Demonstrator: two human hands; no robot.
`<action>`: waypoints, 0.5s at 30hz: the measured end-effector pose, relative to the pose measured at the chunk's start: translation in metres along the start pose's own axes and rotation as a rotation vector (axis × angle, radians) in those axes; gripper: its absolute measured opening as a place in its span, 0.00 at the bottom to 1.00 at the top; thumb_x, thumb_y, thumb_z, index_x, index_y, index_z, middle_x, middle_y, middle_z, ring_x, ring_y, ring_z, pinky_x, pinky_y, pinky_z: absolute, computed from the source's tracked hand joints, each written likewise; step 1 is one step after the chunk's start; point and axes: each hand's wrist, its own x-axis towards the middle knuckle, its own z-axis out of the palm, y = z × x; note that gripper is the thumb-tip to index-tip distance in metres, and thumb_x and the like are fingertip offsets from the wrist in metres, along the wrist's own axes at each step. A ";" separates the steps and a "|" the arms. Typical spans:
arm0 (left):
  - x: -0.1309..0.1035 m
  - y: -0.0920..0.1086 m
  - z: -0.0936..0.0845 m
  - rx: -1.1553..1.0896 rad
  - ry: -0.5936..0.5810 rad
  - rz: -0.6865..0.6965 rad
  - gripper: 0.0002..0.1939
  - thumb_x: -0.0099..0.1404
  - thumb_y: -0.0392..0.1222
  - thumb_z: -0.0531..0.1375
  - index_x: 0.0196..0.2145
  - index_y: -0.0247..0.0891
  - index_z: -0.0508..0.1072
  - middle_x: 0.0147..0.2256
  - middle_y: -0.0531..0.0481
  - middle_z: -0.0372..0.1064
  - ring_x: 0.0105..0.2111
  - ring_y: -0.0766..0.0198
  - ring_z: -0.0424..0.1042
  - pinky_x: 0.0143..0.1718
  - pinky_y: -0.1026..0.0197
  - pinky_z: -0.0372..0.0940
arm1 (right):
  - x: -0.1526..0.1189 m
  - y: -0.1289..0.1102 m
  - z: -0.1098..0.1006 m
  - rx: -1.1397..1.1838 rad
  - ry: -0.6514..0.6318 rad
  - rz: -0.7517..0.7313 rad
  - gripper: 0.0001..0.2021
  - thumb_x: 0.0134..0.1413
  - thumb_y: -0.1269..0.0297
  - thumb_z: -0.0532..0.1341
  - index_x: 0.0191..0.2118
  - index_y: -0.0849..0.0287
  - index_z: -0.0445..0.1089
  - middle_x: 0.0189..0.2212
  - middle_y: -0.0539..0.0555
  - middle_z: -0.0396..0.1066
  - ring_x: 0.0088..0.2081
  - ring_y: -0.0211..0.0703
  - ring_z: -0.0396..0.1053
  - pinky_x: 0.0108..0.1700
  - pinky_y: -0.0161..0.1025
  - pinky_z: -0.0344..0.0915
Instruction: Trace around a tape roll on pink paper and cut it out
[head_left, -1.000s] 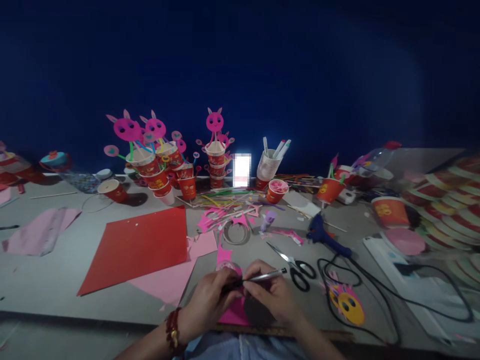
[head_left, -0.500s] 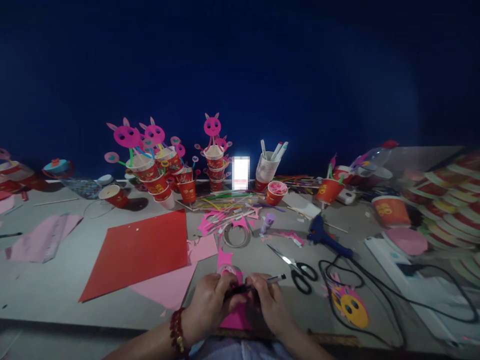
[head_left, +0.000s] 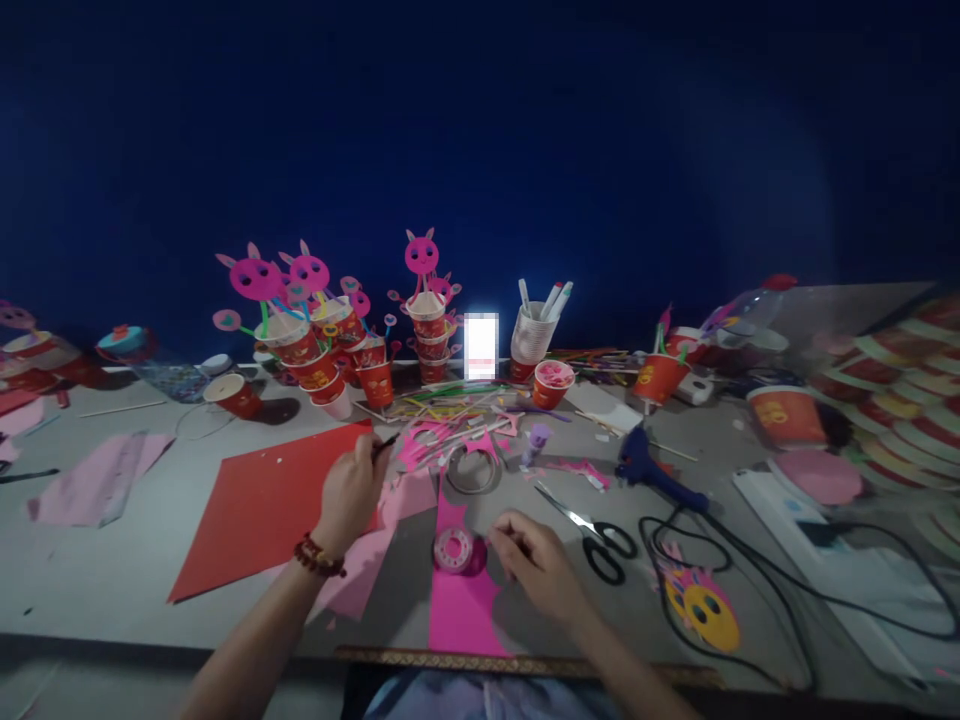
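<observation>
My left hand (head_left: 351, 492) is closed round a dark pen (head_left: 385, 446), whose end sticks out past the fingers. It is above the right edge of a red sheet (head_left: 274, 500). Loosely bent and with no object visible in it, my right hand (head_left: 531, 562) hovers just right of a pink tape roll (head_left: 454, 550). That roll lies on a cut strip of bright pink paper (head_left: 465, 620) in front of me. Behind it rests a grey ring-shaped roll (head_left: 472, 470). Black-handled scissors (head_left: 600, 545) lie to the right of my right hand.
Paper cups with pink bunny faces (head_left: 255, 278) stand along the back, beside a white cup stack with markers (head_left: 534, 330). To the right are a blue glue gun (head_left: 660, 475), its looping black cord (head_left: 750, 560), and a yellow paper face (head_left: 711, 615). Straws and scraps litter the middle.
My hands have parted. The left has carried the pen forward and left, over the red sheet, while the right has let go of it. The tape roll is now uncovered.
</observation>
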 end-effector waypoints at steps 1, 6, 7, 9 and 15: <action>0.005 -0.009 0.002 0.027 -0.009 -0.015 0.14 0.74 0.48 0.46 0.41 0.37 0.66 0.26 0.47 0.69 0.25 0.55 0.71 0.27 0.59 0.61 | -0.001 0.002 -0.004 -0.051 0.030 -0.004 0.19 0.65 0.48 0.53 0.27 0.56 0.62 0.18 0.44 0.58 0.22 0.36 0.58 0.26 0.33 0.53; -0.004 -0.004 0.003 0.062 -0.066 0.066 0.14 0.70 0.50 0.53 0.45 0.36 0.67 0.42 0.38 0.70 0.42 0.49 0.71 0.43 0.51 0.65 | -0.005 0.014 -0.013 -0.190 0.080 0.004 0.17 0.66 0.54 0.54 0.27 0.56 0.63 0.19 0.45 0.60 0.24 0.38 0.59 0.27 0.33 0.53; -0.013 0.005 0.002 0.038 -0.097 0.124 0.16 0.69 0.50 0.55 0.47 0.37 0.67 0.46 0.38 0.69 0.46 0.49 0.70 0.48 0.50 0.64 | -0.006 0.015 -0.012 -0.226 0.089 0.000 0.16 0.66 0.55 0.54 0.27 0.56 0.64 0.20 0.45 0.61 0.24 0.38 0.60 0.27 0.34 0.53; -0.031 0.028 0.000 -0.056 -0.220 0.288 0.20 0.64 0.51 0.61 0.50 0.40 0.67 0.49 0.41 0.68 0.51 0.49 0.66 0.53 0.49 0.62 | -0.007 0.015 -0.009 -0.319 0.078 -0.025 0.15 0.65 0.58 0.55 0.28 0.56 0.66 0.22 0.47 0.64 0.26 0.39 0.62 0.29 0.34 0.55; -0.058 0.057 0.003 -0.254 -0.433 0.342 0.20 0.58 0.45 0.66 0.47 0.42 0.70 0.47 0.43 0.68 0.48 0.49 0.66 0.49 0.48 0.63 | -0.017 0.017 0.004 -0.611 -0.184 -0.177 0.06 0.60 0.66 0.60 0.36 0.56 0.76 0.35 0.52 0.73 0.40 0.44 0.68 0.41 0.37 0.60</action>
